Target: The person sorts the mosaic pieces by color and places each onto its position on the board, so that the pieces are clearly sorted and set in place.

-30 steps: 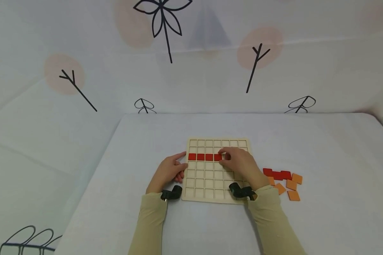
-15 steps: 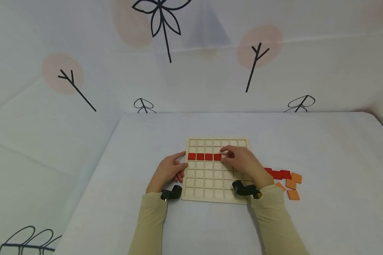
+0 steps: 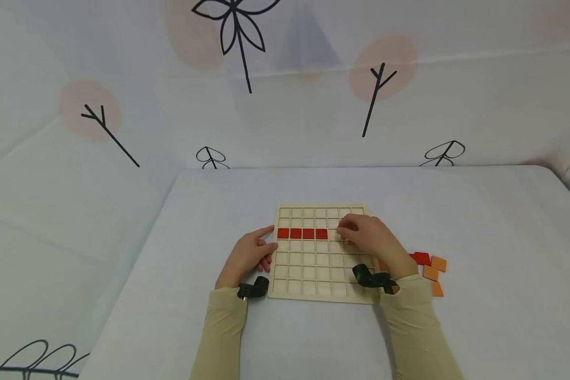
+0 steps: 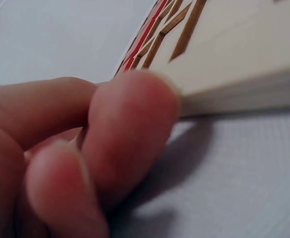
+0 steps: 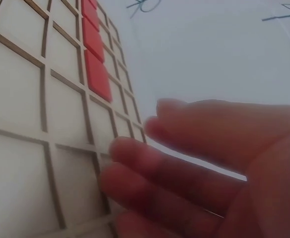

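Observation:
A pale wooden grid board (image 3: 294, 287) lies on the white tabletop, with several red square tiles (image 3: 296, 233) in one row from its left side. My left hand (image 3: 247, 256) touches the board's left edge with forefinger and thumb, while its other fingers are curled beneath. Over the right half of the board is my right hand (image 3: 370, 235), just right of the last red tile. In the right wrist view, the fingers (image 5: 150, 158) are loosely bent, with nothing between them. Part of the board's right side is hidden under that hand.
To the right of the board lie loose red tiles (image 3: 421, 258) and several orange tiles (image 3: 438, 263), some hidden by my right wrist. A cloth wall (image 3: 294, 121) printed with plants rises behind the tabletop.
My right hand has moved right and slightly back, away from the row of red tiles. The left hand stays at the board's edge. The whole view has shifted slightly.

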`<action>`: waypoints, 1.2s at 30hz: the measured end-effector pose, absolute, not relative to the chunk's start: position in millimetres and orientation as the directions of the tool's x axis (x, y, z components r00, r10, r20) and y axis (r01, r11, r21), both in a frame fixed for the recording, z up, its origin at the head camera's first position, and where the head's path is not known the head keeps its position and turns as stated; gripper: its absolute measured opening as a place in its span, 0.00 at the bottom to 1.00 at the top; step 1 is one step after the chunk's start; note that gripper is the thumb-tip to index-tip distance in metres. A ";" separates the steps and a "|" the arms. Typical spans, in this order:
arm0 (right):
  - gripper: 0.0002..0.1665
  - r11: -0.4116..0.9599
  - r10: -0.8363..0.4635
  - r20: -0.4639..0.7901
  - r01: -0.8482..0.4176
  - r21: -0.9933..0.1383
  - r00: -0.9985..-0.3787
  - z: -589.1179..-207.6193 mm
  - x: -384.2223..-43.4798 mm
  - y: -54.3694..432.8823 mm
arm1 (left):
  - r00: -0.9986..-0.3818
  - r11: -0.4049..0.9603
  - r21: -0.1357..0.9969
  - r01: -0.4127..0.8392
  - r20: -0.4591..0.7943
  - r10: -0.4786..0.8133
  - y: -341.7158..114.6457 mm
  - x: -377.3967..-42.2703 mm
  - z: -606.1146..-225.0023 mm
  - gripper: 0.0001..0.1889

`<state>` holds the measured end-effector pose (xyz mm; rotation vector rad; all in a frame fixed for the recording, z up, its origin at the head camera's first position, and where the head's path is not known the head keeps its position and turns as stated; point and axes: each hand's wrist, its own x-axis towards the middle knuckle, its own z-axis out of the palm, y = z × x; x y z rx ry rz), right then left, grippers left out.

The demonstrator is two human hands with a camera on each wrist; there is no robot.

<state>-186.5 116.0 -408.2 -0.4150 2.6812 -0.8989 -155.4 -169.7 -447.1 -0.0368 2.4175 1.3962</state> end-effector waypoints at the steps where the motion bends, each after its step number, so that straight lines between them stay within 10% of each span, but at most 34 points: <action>1: 0.12 0.764 -0.355 -0.182 -0.172 -0.622 -0.917 -407.4 -186.5 117.3 | -0.939 0.514 0.836 -0.194 -0.309 0.149 -170.1 -155.2 -447.0 0.29; 36: 0.20 0.797 -0.283 -0.311 -0.042 -0.603 -0.907 -397.6 -181.2 183.1 | -0.936 0.525 0.825 -0.211 -0.325 0.135 -171.2 -154.9 -448.9 0.29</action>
